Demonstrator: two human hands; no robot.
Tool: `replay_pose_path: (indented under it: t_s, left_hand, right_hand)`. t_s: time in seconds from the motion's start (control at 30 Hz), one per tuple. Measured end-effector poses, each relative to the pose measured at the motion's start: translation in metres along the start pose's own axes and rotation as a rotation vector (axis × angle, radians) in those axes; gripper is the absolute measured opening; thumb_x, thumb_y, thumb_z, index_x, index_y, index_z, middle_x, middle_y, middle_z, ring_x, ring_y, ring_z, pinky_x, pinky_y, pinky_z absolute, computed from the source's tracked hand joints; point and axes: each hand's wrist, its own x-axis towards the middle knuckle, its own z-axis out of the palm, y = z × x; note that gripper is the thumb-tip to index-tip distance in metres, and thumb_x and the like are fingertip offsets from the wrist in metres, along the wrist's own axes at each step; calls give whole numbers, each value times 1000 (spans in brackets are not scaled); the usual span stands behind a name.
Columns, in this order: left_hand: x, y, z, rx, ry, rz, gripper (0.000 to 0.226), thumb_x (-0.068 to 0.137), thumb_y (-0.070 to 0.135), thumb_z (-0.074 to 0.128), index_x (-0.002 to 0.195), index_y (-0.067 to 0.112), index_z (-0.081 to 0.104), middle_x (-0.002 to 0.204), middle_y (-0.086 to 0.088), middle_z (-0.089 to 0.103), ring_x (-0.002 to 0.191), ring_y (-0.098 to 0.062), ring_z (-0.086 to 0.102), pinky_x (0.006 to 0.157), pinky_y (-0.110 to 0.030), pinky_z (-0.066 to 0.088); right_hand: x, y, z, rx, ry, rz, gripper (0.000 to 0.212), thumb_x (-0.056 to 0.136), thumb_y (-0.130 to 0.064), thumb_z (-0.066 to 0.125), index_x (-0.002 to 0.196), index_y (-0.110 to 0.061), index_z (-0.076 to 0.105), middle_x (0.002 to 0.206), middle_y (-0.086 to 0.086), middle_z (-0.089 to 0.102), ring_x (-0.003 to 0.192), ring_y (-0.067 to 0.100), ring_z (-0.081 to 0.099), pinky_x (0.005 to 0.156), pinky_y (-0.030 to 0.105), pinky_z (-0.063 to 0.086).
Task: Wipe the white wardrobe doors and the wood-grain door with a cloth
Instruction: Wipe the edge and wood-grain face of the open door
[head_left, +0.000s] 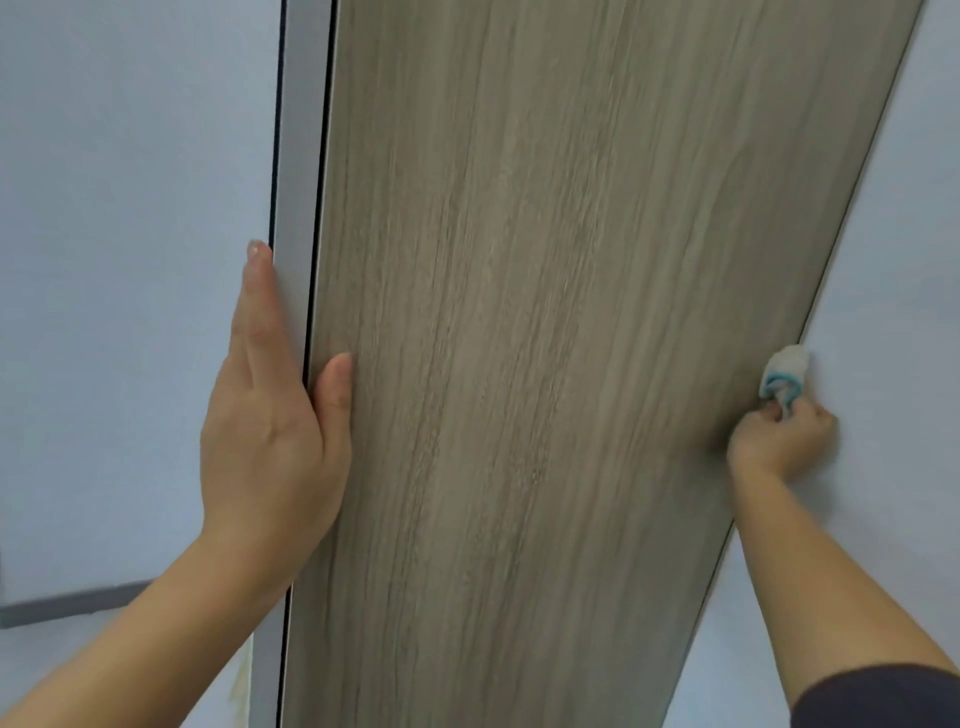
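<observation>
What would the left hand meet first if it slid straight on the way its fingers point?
Likely nothing: the left hand holds the light wood-grain door by its left edge, fingers pointing up along it, and that edge looks bare to the picture's top.

- Wood-grain door (519, 312): stands upright, grain running lengthwise.
- Left hand (270, 415): holds the door's left edge, thumb flat on the face.
- Cloth (784, 376): white and blue, bunched against the right edge, gripped by the right hand (779, 441).
</observation>
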Motion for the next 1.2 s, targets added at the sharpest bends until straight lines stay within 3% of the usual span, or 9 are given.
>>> replay_pose_path:
  t_s: [0.23,0.47,0.6,0.7,0.77,0.9,1.0,1.13,1.2]
  left_hand:
    - [-1,1,-1,-77,8,12,64,101,18,41,153,9,5,160,-5,13,145,-5,11,113,-8,9]
    - [0,4,-7,-191,-38,-2,60,99,8,33,153,9,8,160,-4,16,147,-9,14,118,-17,12]
    - [0,1,-12,-236,-49,-8,61,97,4,31,153,13,9,161,0,17,147,-7,15,119,-23,15]
    - [-6,-3,-12,-247,-78,-15,63,97,6,32,153,19,8,160,-1,19,145,-23,24,117,-40,22]
    - [-20,-5,-14,-240,-88,-40,66,95,5,34,154,19,8,160,0,18,144,-27,27,117,-42,24]
    - [-50,-4,-12,-182,-90,-65,69,93,3,36,154,11,4,162,0,7,148,-7,8,120,-22,10]
    - [-58,-2,-7,-122,-76,-84,73,92,3,38,154,11,-1,162,2,3,149,-9,4,122,-40,13]
    - [-57,-4,-4,-78,-67,-64,74,92,1,39,153,8,-1,162,-6,5,149,-15,6,119,-51,17]
    - [-58,-4,-3,-66,-63,-60,75,91,2,40,153,8,-2,162,-8,5,149,-16,6,118,-53,18]
  right_hand:
    - [-31,-5,-4,91,-26,53,29,84,2,45,105,15,60,116,31,50,103,44,52,92,37,37]
    - [-233,-59,-34,492,-150,-390,54,81,15,49,130,-6,55,111,7,43,102,20,49,95,24,40]
    - [-324,-74,-58,513,-309,-617,33,100,-7,42,127,-12,62,118,1,42,105,28,50,95,31,40]
    - [-350,-73,-69,479,-415,-849,42,95,-7,56,133,-24,56,122,5,45,108,29,48,92,39,45]
    - [-342,-71,-74,475,-434,-921,33,98,-10,51,128,-20,61,120,6,45,107,28,48,93,37,45]
    - [-293,-54,-64,433,-319,-739,45,85,5,46,122,-13,65,111,6,45,102,27,51,93,34,44]
    - [-238,-31,-50,406,-230,-514,49,69,17,45,109,1,69,108,8,45,99,29,51,91,34,43]
    - [-149,-5,-41,221,-151,-165,39,69,21,46,100,6,62,111,23,48,96,26,50,85,12,37]
    - [-107,13,-36,78,-121,-25,37,70,16,49,103,2,60,116,23,49,97,36,55,88,30,44]
